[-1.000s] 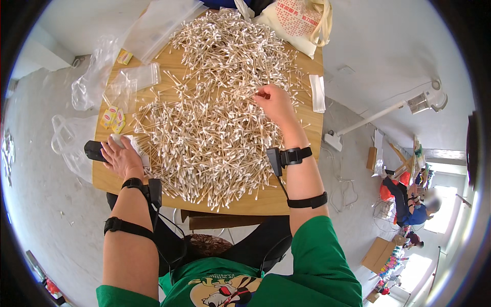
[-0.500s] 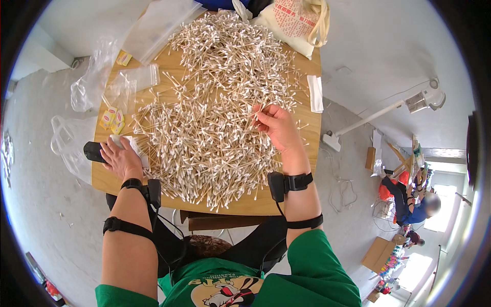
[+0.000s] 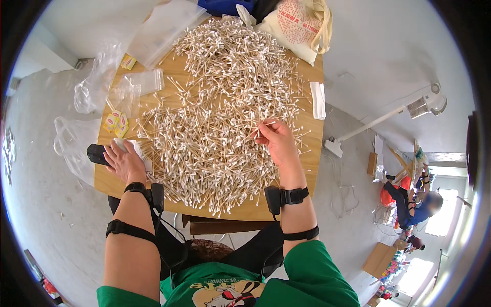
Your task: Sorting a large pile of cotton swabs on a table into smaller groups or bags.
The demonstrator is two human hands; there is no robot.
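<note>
A large heap of white-tipped cotton swabs (image 3: 204, 148) with pale wooden sticks covers most of the round-edged wooden table (image 3: 115, 179). At the right side of the heap my right hand (image 3: 279, 143) hovers just over it, thumb and fingers pinched on a cotton swab; whether there is more than one I cannot tell. My left hand (image 3: 125, 161) lies at the table's left edge, fingers spread over something white that it partly hides. A black rounded object (image 3: 96, 153) sticks out beside its fingertips. Small yellow-and-white packets (image 3: 116, 122) lie just beyond that hand.
Clear plastic bags (image 3: 128, 92) lie at the far left, one hanging over the edge (image 3: 74, 146). A cream cloth bag (image 3: 291, 30) stands at the far right, above a folded white paper (image 3: 317, 101). Another person (image 3: 419, 210) sits away to the right.
My right hand has come slightly toward me over the heap, still pinched. The left hand keeps its place on the table. The whole view has shifted a little.
</note>
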